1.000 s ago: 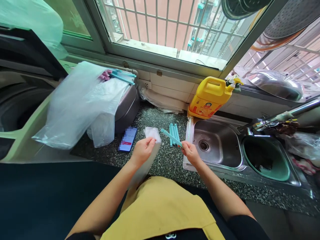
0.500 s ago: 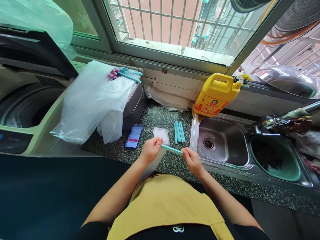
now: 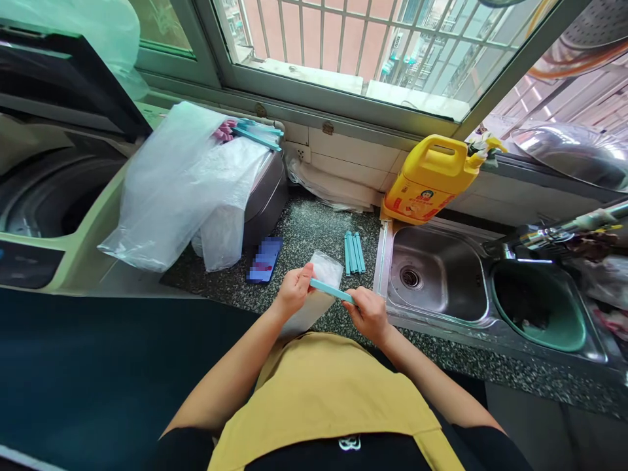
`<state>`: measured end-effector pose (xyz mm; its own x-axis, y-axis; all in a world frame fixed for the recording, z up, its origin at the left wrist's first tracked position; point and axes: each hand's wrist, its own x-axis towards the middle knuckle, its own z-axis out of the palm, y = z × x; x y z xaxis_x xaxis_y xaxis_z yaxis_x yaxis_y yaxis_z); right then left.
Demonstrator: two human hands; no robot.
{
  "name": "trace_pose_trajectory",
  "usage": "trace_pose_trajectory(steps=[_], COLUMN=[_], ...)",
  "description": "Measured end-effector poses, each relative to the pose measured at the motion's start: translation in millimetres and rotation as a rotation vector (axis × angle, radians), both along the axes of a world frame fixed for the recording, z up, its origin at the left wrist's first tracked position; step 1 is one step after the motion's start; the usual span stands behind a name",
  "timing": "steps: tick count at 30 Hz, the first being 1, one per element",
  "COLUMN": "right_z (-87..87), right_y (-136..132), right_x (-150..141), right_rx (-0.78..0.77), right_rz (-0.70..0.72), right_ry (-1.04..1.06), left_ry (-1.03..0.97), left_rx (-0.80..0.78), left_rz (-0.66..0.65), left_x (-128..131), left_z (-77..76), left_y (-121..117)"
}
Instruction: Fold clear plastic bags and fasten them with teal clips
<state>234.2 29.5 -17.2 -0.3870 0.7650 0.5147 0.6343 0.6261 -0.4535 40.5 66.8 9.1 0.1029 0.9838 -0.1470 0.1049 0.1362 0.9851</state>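
A light-blue bag sealing clip [image 3: 332,290], long and thin, is stretched between my two hands across a clear plastic bag [image 3: 327,267] with whitish contents. My left hand [image 3: 292,292] pinches the clip's left end, thumb on top. Around the right end my right hand [image 3: 369,313] is closed, its thumb and fingers on the clip. The bag's upper part shows beyond the clip, and its lower part hangs towards my apron. Several more blue clips [image 3: 354,253] lie side by side on the speckled counter [image 3: 314,219], just past my right hand.
A phone [image 3: 265,260] lies left of my hands. Further left, a large plastic bag [image 3: 169,190] drapes over a dark box [image 3: 267,196] beside an open washing machine [image 3: 73,248]. To the right are a yellow jug [image 3: 432,176], a steel sink [image 3: 441,275] and a green bucket [image 3: 540,337].
The clip and bag have shifted slightly right, and the clip now shows a broader face. My right hand has turned, its fingers nearer the left hand. The camera view has moved a little.
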Motion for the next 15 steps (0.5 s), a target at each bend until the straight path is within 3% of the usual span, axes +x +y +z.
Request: trace_pose_trajectory(steps=[12,15], right_z=[3.3,1.7], right_y=[-2,-1], right_x=[1,-1], right_rx=[-0.013,-0.034], right_rz=[0.060,0.072], right_ry=[0.097,0.123], left_ry=[-0.127,-0.108], left_rx=[-0.002,-0.023], left_rz=[0.030,0.033], left_x=[3,2], left_z=[-6.3,-14.1], left_y=[-1,-2])
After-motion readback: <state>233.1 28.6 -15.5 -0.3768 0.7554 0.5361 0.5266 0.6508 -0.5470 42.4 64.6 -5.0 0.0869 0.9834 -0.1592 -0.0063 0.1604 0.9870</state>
